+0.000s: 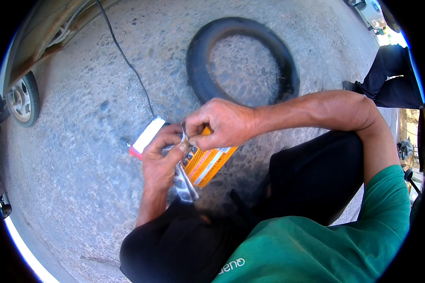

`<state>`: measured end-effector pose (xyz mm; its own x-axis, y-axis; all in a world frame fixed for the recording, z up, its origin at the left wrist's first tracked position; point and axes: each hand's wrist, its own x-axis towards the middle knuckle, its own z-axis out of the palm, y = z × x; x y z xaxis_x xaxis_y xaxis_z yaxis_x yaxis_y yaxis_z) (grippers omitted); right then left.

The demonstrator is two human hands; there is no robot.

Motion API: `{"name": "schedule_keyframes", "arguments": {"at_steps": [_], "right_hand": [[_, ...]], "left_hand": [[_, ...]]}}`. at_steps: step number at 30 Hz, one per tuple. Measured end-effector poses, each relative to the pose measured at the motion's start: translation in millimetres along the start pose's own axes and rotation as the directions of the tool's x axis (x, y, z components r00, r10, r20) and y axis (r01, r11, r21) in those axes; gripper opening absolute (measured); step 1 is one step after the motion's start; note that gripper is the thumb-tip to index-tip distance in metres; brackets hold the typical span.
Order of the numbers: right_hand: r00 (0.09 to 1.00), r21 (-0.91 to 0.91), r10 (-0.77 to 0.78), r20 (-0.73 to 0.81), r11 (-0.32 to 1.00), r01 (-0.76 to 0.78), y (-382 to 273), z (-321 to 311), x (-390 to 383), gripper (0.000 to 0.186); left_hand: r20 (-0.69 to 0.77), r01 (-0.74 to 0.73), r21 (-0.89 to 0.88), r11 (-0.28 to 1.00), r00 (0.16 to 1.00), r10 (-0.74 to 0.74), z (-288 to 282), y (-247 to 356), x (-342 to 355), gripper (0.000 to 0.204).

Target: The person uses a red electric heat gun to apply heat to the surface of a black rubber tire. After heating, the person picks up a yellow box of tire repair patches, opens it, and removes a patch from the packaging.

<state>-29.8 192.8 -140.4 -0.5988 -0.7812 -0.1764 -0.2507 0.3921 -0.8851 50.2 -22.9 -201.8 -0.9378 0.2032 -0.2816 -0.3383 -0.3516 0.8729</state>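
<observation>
My left hand (159, 159) pinches a silvery foil strip with dark oval patches (182, 183), whose lower end hangs below the fingers. From the right, my right hand (224, 123) meets it, fingers closed on the strip's upper end. Just below my right hand is an orange printed packet (210, 162); whether it is held or lies on the ground I cannot tell. A white box with a red edge (148, 134) sits on the ground beyond my left hand. The exact spot between the fingertips is partly hidden.
A black inner tube (198, 66) lies on the rough stone ground ahead. A dark cable (125, 56) runs to the white box. At far left is a vehicle wheel (22, 99). On the right, a person in dark trousers (396, 78) is partly in view.
</observation>
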Motion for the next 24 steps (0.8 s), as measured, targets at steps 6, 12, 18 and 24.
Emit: {"name": "schedule_keyframes", "arguments": {"at_steps": [6, 12, 18, 24], "right_hand": [[0.999, 0.042, 0.036, 0.013, 0.998, -0.037, 4, 1, 2, 0.015], [0.999, 0.025, 0.047, 0.025, 0.999, -0.048, 7, 0, 1, 0.018], [0.999, -0.099, -0.023, 0.036, 0.995, 0.027, -6, -7, -2, 0.023], [0.996, -0.043, 0.021, -0.084, 0.999, -0.025, 0, -8, 1, 0.023]], "left_hand": [[-0.014, -0.067, 0.067, 0.996, 0.998, 0.068, -3, -5, 0, 0.011], [0.038, -0.119, 0.156, 0.981, 0.993, 0.114, -1, 3, 1, 0.014], [-0.033, -0.054, -0.023, 0.998, 0.998, 0.053, -7, -5, 1, 0.009], [0.046, -0.009, -0.315, 0.949, 0.999, 0.024, -20, -10, 0, 0.008]]}}
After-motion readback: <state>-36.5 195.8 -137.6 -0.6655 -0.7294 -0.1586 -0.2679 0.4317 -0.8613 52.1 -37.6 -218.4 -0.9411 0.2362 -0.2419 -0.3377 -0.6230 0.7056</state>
